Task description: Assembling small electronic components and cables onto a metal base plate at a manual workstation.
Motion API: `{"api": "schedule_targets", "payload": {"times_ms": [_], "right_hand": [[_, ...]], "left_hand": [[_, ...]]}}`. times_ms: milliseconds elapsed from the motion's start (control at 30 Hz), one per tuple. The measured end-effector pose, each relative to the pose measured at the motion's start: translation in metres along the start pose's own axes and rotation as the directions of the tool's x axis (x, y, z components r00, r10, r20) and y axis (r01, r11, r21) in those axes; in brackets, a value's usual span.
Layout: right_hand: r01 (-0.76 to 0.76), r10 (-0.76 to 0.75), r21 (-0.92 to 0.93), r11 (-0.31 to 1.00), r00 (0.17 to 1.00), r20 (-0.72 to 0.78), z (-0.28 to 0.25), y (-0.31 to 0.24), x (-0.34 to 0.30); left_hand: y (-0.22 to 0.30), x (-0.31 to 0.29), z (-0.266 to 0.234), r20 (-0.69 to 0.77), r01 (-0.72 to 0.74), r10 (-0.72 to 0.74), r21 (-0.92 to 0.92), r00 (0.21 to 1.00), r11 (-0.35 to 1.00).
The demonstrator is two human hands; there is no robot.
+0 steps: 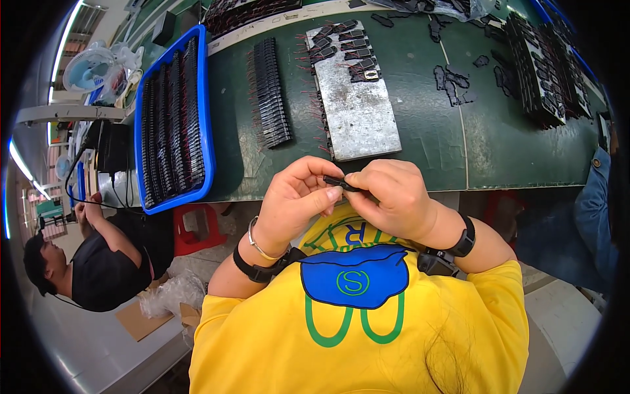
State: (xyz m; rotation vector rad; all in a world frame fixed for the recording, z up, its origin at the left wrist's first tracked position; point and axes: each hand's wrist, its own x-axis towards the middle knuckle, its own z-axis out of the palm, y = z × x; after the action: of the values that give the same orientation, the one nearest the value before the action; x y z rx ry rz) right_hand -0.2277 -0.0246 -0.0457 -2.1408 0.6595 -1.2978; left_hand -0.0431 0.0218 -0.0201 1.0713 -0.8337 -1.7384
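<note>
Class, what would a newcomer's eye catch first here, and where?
A bright yellow shirt fills the lower middle. Above it, the left hand and right hand hold a small black piece. At upper left, a blue tray carries rows of black parts.

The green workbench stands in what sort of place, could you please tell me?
Probably a factory workshop: the blue tray holds rows of black parts, the metal plate bears more, and another person is nearby.
</note>
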Motion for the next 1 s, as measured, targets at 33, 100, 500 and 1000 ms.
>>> {"api": "schedule_targets", "payload": {"times_ms": [33, 100, 500, 1000], "right_hand": [[0.004, -0.004, 0.002, 1.0, 1.0, -0.006, 0.0, 0.0, 0.0], [0.011, -0.011, 0.005, 1.0, 1.0, -0.012, -0.001, 0.0, 0.001], [-0.792, 0.487, 0.526, 0.308, 0.607, 0.628, -0.029, -0.012, 0.01], [-0.251, 0.209, 0.253, 0.934, 0.961, 0.183, -0.023, -0.021, 0.007]], "left_hand": [[0.0, 0.0, 0.0, -0.001, -0.001, 0.001, 0.001, 1.0, 1.0], [0.0, -0.001, 0.002, 0.001, -0.015, 0.015, 0.011, 1.0, 1.0], [0.005, 0.0, -0.005, 0.205, -0.415, 0.367, 0.302, 0.908, 0.858], [-0.012, -0.006, -0.006, 0.148, -0.512, 0.491, 0.321, 0.858, 0.797]]}}
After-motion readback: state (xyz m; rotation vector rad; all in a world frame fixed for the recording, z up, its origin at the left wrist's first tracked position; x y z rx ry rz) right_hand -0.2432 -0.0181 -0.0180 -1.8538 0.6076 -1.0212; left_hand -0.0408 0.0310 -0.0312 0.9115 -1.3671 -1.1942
